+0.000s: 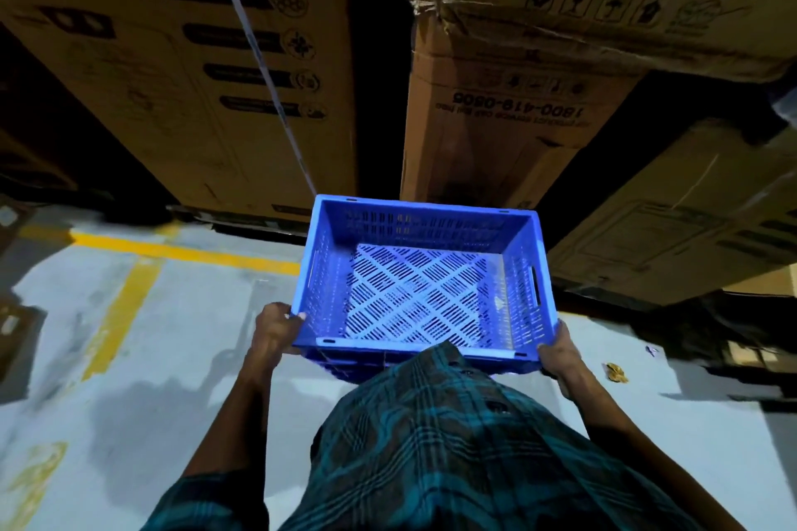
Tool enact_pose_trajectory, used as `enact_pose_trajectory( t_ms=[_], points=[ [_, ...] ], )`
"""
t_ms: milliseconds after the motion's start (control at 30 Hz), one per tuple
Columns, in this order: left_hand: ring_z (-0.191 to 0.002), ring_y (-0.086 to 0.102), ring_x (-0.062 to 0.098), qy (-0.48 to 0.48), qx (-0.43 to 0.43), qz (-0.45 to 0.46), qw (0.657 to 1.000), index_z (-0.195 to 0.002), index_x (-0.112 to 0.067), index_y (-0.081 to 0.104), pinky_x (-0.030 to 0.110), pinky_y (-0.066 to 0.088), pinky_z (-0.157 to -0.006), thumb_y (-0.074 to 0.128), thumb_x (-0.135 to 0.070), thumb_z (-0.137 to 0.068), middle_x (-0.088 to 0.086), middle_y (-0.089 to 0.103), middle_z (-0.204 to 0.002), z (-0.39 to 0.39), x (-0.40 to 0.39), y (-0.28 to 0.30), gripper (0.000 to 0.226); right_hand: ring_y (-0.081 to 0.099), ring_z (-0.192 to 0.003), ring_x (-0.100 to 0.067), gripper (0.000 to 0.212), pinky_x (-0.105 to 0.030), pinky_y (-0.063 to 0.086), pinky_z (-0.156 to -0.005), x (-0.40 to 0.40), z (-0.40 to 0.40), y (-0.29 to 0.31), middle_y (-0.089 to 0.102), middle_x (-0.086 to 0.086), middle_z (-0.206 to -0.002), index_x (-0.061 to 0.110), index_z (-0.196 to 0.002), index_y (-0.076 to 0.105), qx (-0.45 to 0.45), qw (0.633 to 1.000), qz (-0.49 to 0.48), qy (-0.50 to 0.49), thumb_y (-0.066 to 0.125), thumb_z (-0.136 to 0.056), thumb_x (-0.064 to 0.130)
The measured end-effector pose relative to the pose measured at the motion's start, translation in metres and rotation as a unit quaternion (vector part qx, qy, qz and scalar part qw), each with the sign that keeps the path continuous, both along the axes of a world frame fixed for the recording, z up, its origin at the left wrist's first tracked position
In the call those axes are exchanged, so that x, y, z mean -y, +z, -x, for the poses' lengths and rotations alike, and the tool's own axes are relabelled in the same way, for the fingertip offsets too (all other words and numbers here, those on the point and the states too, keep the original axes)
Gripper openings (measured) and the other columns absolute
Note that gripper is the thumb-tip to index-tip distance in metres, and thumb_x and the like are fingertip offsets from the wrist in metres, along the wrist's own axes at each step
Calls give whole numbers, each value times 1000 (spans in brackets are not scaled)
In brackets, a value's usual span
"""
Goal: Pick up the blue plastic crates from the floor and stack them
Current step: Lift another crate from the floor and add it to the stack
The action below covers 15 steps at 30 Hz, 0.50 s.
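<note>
An empty blue plastic crate (pixel 420 228) with slotted walls and a lattice floor is held level in front of my body, above the grey floor. My left hand (pixel 276 328) grips its near left corner, fingers curled over the rim. My right hand (pixel 556 351) grips the near right corner from the outside. The crate's near wall is partly hidden by my checked shirt. Whether another crate sits under it cannot be told.
Tall cardboard boxes (pixel 181 69) stand on the left and more boxes (pixel 509 108) on the right, with a dark gap between them straight ahead. Yellow floor lines (pixel 181 250) run at the left. A small wrapper (pixel 616 372) lies on the floor at the right.
</note>
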<state>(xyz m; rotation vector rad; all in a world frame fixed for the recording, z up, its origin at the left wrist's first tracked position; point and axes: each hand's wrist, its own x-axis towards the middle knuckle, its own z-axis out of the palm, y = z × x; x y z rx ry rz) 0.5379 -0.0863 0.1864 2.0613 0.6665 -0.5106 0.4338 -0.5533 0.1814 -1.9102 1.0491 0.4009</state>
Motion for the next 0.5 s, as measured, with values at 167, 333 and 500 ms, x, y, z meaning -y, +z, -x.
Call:
enact_pose_trajectory(
  t_ms=[167,333,500],
  points=[
    [-72,66,31,10,-15,96,995,-110,0,56,39,58,-44,61,-11,-94,21,60,-106,10,3,9,20,66,-88,-39,46,-42,62,-57,1,7,-1,63,-23,-115,11,-129,53,46,982,16,-184,57,-85,-4],
    [-95,65,38,9,-1,132,991,-113,-10,49,54,59,-71,56,-14,-97,21,57,-116,21,3,-1,18,64,-78,-31,48,-27,58,-53,8,19,0,68,-21,-107,10,-127,55,94,976,-35,-194,59,-84,-11],
    [-99,64,41,20,20,132,991,-126,-4,47,59,57,-76,54,-15,-99,20,58,-116,27,6,-3,30,62,-95,-29,45,-36,47,-75,-10,25,3,65,-19,-123,16,-125,56,79,995,19,-66,48,-85,-4]
  ],
)
